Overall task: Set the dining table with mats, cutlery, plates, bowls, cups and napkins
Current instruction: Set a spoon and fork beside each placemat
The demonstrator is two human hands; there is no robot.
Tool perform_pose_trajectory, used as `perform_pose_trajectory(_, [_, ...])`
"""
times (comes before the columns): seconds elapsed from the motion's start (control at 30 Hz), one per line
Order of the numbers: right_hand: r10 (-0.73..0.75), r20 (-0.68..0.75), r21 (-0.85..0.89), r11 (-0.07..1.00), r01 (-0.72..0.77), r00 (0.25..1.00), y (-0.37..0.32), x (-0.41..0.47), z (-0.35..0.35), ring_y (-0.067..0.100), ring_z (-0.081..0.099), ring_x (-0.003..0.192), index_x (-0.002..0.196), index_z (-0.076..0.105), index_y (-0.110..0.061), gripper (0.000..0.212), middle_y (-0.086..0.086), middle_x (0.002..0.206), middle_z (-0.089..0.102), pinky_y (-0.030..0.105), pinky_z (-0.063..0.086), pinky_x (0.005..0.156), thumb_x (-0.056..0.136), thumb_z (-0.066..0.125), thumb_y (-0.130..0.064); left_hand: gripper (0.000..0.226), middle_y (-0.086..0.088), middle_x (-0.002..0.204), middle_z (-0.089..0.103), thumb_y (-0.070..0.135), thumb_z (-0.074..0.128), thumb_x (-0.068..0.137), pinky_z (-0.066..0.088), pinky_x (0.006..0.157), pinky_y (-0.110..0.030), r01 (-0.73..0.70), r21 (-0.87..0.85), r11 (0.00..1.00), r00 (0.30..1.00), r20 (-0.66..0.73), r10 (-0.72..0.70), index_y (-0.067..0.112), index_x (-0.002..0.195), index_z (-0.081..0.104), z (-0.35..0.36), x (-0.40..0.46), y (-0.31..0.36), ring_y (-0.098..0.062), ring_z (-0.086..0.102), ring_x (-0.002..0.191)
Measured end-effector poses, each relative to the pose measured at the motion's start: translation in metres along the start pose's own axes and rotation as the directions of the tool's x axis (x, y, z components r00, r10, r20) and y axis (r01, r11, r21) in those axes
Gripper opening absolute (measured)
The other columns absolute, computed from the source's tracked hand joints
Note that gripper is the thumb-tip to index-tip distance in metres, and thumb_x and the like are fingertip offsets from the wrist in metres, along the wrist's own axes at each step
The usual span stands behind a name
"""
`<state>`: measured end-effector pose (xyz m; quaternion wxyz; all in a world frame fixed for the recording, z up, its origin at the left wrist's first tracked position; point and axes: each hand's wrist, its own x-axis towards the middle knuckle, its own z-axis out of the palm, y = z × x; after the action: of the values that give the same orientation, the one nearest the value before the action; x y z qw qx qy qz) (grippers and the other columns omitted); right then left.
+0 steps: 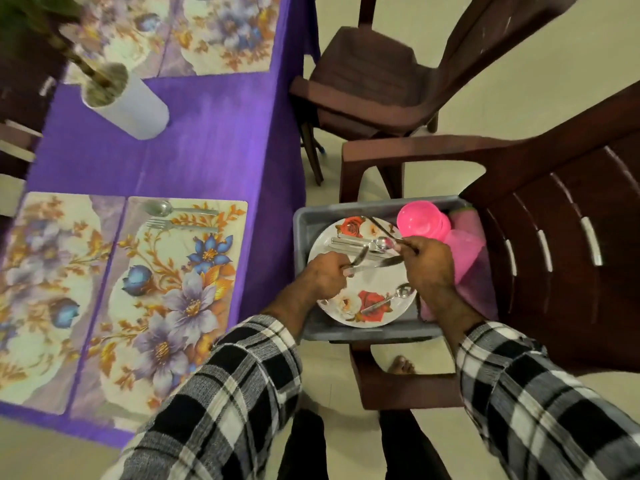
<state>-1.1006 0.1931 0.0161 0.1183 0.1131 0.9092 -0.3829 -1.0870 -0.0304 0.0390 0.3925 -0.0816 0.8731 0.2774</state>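
Steel cutlery is the item in hand. We find both hands working over a rose-patterned plate (349,308) that lies in a grey tub (304,220) on the seat of a brown plastic chair (554,237), just beside the table's corner.

Our left hand (323,277) is curled around the handle end of a piece of cutlery (372,266) that lies across the plate; we cannot tell whether it is a knife or a spoon. Our right hand (429,261) pinches a spoon (382,243) between thumb and fingertips, its bowl raised over a bundle of loose cutlery (346,244) at the plate's far side. Another spoon (389,299) rests apart, near the plate's close rim.

Handling, in our judgement: the pieces are light, rigid and smooth, so they are likely to slide against one another and on the glazed plate. A hold at mid-handle should be surest. The plate's material cannot be confirmed; we would treat it as breakable and lift it by the rim with both hands.

Pink plastic bowls (420,220) are stacked in the tub's far corner.

On the purple tablecloth (207,150), four floral mats are laid. The nearest mat (173,289) already carries a spoon and fork (180,216) at its far edge. The other three carry no cutlery where they show.
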Motion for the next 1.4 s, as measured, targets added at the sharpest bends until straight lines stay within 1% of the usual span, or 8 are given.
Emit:
perform_pose_trajectory(0.23, [-0.074, -0.132, 0.098, 0.991, 0.087, 0.988, -0.109, -0.058, -0.018, 0.023, 0.069, 0.091, 0.108, 0.081, -0.016, 0.019, 0.004, 0.104, 0.077, 0.033, 0.055, 0.085, 0.099, 0.066, -0.024, 0.015, -0.012, 0.086, 0.068, 0.006, 0.056, 0.101, 0.048, 0.061, -0.030, 0.113, -0.504, 0.856, 0.962, -0.160, -0.221, 0.003, 0.108, 0.070, -0.051, -0.117, 0.000, -0.023, 0.058, 0.071])
perform_pose_trajectory(0.4, [-0.100, -0.078, 0.362, 0.924, 0.122, 0.992, -0.172, -0.120, 0.005, 0.015, 0.071, 0.079, 0.094, 0.083, -0.015, 0.010, -0.003, 0.083, 0.077, 0.027, 0.053, 0.078, 0.092, 0.081, -0.025, 0.022, 0.005, 0.056, 0.045, 0.011, 0.044, 0.104, 0.018, 0.036, -0.018, 0.046, -0.853, 0.520, 0.943, -0.135, -0.304, 0.013, 0.094, 0.063, -0.082, -0.191, -0.053, -0.007, 0.029, 0.040])
perform_pose_trajectory(0.63, [-0.207, 0.072, 0.477, 0.866, 0.149, 0.976, -0.274, -0.219, 0.087, 0.004, 0.061, 0.065, 0.075, 0.075, -0.021, 0.017, -0.010, 0.067, 0.071, 0.025, 0.051, 0.069, 0.088, 0.084, -0.015, 0.019, 0.005, 0.054, 0.035, 0.019, 0.048, 0.107, 0.014, 0.038, -0.014, -0.111, -0.958, 0.263, 0.937, -0.189, -0.295, 0.014, 0.099, 0.065, -0.115, -0.290, -0.210, -0.008, 0.021, 0.040])
perform_pose_trajectory(0.77, [-0.155, 0.185, 0.798, 0.599, -0.057, 0.970, -0.350, -0.279, 0.147, 0.007, 0.062, 0.060, 0.081, 0.072, -0.016, 0.013, -0.012, 0.065, 0.069, 0.023, 0.051, 0.056, 0.085, 0.081, -0.008, 0.021, 0.002, 0.056, 0.041, 0.016, 0.045, 0.108, 0.015, 0.039, -0.013, -0.170, -0.957, 0.233, 0.918, -0.240, -0.317, 0.012, 0.095, 0.062, -0.136, -0.355, -0.314, -0.008, 0.024, 0.037])
perform_pose_trajectory(0.9, [-0.175, 0.310, 0.929, 0.263, -0.259, 0.935, -0.418, -0.335, 0.202, 0.018, 0.075, 0.078, 0.096, 0.066, -0.008, 0.007, 0.006, 0.082, 0.075, 0.034, 0.060, 0.076, 0.092, 0.068, -0.003, 0.022, 0.001, 0.064, 0.055, 0.018, 0.048, 0.108, 0.015, 0.041, -0.015, -0.209, -0.937, 0.280, 0.888, -0.302, -0.348, 0.013, 0.094, 0.064, -0.158, -0.415, -0.394, -0.008, 0.030, 0.041])
perform_pose_trajectory(1.0, [-0.130, 0.376, 0.890, 0.326, -0.318, 0.918, -0.462, -0.363, 0.232, 0.024, 0.072, 0.065, 0.103, 0.063, -0.007, 0.016, 0.014, 0.079, 0.071, 0.036, 0.062, 0.066, 0.091, 0.064, 0.003, 0.023, 0.000, 0.068, 0.063, 0.022, 0.051, 0.109, 0.015, 0.041, -0.016, -0.207, -0.919, 0.336, 0.884, -0.323, -0.339, 0.013, 0.099, 0.069, -0.174, -0.445, -0.437, -0.009, 0.033, 0.045])
perform_pose_trajectory(1.17, [-0.166, 0.443, 0.671, 0.714, -0.203, 0.881, -0.508, -0.376, 0.267, 0.011, 0.036, 0.043, 0.099, 0.069, -0.006, 0.007, 0.014, 0.079, 0.061, 0.019, 0.025, 0.041, 0.097, 0.070, -0.012, 0.024, -0.005, 0.072, 0.064, 0.030, 0.063, 0.106, 0.021, 0.040, -0.018, -0.216, -0.872, 0.439, 0.889, -0.362, -0.280, 0.011, 0.103, 0.078, -0.187, -0.462, -0.480, -0.010, 0.035, 0.045])
perform_pose_trajectory(1.4, [-0.165, 0.504, 0.550, 0.818, -0.167, 0.848, -0.542, -0.370, 0.329, 0.010, 0.041, 0.040, 0.072, 0.075, -0.008, 0.022, -0.001, 0.052, 0.059, 0.018, 0.027, 0.038, 0.088, 0.069, 0.007, 0.024, -0.008, 0.071, 0.064, 0.031, 0.071, 0.103, 0.021, 0.042, -0.019, -0.246, -0.884, 0.398, 0.861, -0.388, -0.330, 0.009, 0.103, 0.082, -0.213, -0.449, -0.519, -0.009, 0.035, 0.044])
